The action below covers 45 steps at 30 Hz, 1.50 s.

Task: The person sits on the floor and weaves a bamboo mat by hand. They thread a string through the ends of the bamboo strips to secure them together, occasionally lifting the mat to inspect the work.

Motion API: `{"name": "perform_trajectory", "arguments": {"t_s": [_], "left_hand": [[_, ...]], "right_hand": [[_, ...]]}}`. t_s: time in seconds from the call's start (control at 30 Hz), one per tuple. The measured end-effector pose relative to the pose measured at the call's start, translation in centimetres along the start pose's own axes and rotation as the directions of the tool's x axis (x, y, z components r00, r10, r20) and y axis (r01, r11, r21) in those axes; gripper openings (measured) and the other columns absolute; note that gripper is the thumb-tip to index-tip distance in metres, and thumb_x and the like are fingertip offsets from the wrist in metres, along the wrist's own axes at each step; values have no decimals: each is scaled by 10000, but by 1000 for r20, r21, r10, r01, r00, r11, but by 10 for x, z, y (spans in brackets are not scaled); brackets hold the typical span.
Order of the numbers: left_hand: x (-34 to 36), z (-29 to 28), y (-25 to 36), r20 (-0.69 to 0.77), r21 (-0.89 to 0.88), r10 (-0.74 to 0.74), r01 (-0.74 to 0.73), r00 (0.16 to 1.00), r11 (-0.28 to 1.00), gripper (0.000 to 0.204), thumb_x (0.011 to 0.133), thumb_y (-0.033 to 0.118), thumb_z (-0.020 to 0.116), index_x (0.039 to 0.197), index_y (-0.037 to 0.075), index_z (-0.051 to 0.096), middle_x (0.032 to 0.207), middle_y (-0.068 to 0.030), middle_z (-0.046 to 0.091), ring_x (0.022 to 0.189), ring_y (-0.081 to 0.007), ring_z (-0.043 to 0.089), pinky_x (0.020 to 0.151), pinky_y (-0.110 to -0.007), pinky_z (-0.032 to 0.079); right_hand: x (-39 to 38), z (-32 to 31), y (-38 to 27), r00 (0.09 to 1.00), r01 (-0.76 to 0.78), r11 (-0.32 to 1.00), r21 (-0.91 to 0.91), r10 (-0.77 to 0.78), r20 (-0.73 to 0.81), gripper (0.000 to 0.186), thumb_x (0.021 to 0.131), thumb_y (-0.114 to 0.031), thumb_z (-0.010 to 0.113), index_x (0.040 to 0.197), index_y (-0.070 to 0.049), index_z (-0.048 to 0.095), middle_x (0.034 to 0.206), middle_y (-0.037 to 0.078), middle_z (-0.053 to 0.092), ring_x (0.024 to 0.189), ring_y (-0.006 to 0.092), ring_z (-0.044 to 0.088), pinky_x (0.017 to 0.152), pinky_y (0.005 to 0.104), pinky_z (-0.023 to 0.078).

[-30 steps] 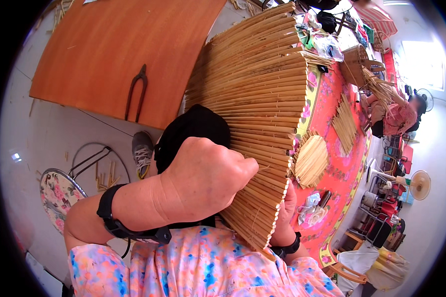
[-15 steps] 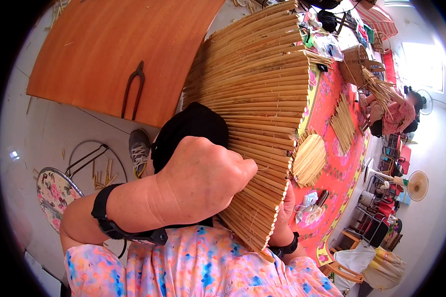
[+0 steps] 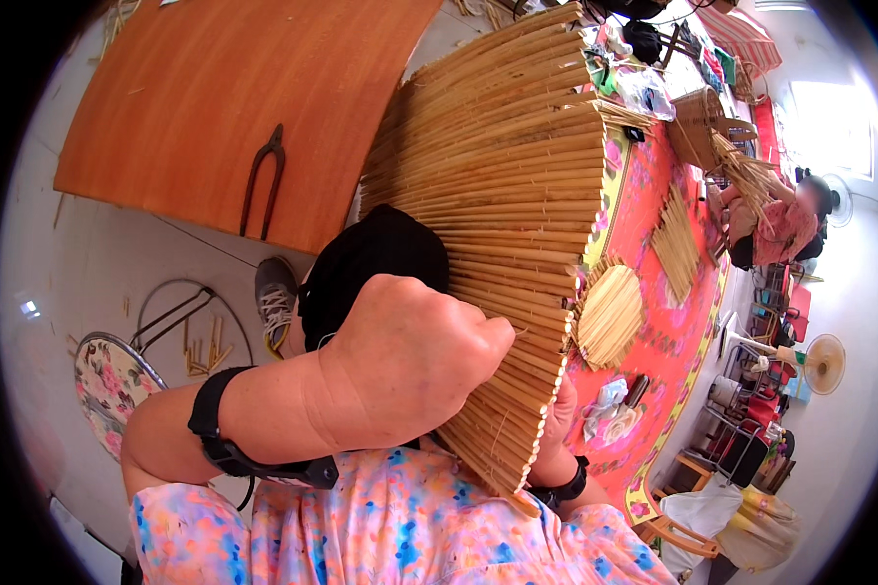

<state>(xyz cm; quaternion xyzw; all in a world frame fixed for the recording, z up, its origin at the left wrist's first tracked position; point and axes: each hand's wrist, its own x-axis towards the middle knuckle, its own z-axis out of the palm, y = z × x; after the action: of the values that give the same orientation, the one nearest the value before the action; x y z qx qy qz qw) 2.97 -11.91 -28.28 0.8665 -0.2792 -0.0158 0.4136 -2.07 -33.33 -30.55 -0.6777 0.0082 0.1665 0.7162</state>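
A large mat of yellow-brown reed stalks (image 3: 498,210), bound side by side, stands across my lap, its cut stalk ends forming the right edge. My left hand (image 3: 410,356) is closed in a pinch in front of the mat's lower part. A thin pale strand (image 3: 523,332) shows at its fingertips. My right hand (image 3: 559,421) grips the mat's lower right edge, its fingers partly hidden behind the stalks. Each wrist wears a black band.
Dark iron pincers (image 3: 264,183) lie on an orange wooden board (image 3: 215,88) at the left. A floral stool (image 3: 115,390) stands below. On the red floral cloth (image 3: 654,341) at the right lies a round reed piece (image 3: 610,317). A person (image 3: 785,229) sits farther off.
My left hand has shifted slightly right and down, still pinched. My right hand and the mat hardly differ.
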Motion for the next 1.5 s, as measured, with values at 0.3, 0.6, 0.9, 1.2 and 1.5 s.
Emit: {"name": "perform_trajectory", "arguments": {"t_s": [0.3, 0.6, 0.9, 1.2, 1.5], "left_hand": [[4, -1, 2, 80, 26, -44, 42, 996, 999, 20, 732, 67, 608, 749, 63, 597, 610, -74, 575, 559, -263, 596, 484, -359, 468], [21, -25, 21, 253, -114, -262, 297, 931, 948, 115, 808, -2, 602, 903, 4, 665, 645, -108, 614, 526, -191, 587, 492, -263, 429], [29, -25, 42, 244, 222, -212, 158, 946, 962, 133, 751, -16, 648, 873, 32, 669, 648, -99, 615, 520, -217, 583, 476, -287, 415], [28, -15, 39, 212, 88, -333, 321, 919, 943, 141, 761, -42, 635, 885, 14, 675, 685, -103, 638, 548, -187, 593, 503, -268, 429], [26, -13, 43, 213, 62, -404, 400, 890, 914, 152, 789, -54, 616, 917, 1, 677, 716, -103, 648, 575, -159, 595, 518, -252, 431]], "right_hand": [[-7, -18, 21, 993, 117, 988, -100, -114, 42, 287, 899, -10, 488, 1165, 7, 592, 1190, 112, 514, 1104, 194, 504, 936, 305, 409], [-3, -5, 16, 972, 234, 972, 10, -234, -25, 333, 871, 37, 535, 1201, 15, 576, 1159, 107, 495, 895, 127, 566, 747, 221, 473], [4, -2, 28, 948, 318, 939, 130, -310, -78, 328, 832, -13, 610, 1159, -31, 627, 1064, 97, 540, 846, 114, 568, 688, 210, 477], [6, -6, 34, 937, 349, 919, 186, -337, -90, 333, 819, -21, 624, 1152, -38, 635, 1061, 85, 541, 827, 116, 569, 695, 209, 467], [6, -5, 36, 931, 365, 908, 204, -355, -84, 346, 813, -20, 632, 1158, -51, 635, 1072, 88, 538, 805, 109, 561, 680, 210, 460]]}}
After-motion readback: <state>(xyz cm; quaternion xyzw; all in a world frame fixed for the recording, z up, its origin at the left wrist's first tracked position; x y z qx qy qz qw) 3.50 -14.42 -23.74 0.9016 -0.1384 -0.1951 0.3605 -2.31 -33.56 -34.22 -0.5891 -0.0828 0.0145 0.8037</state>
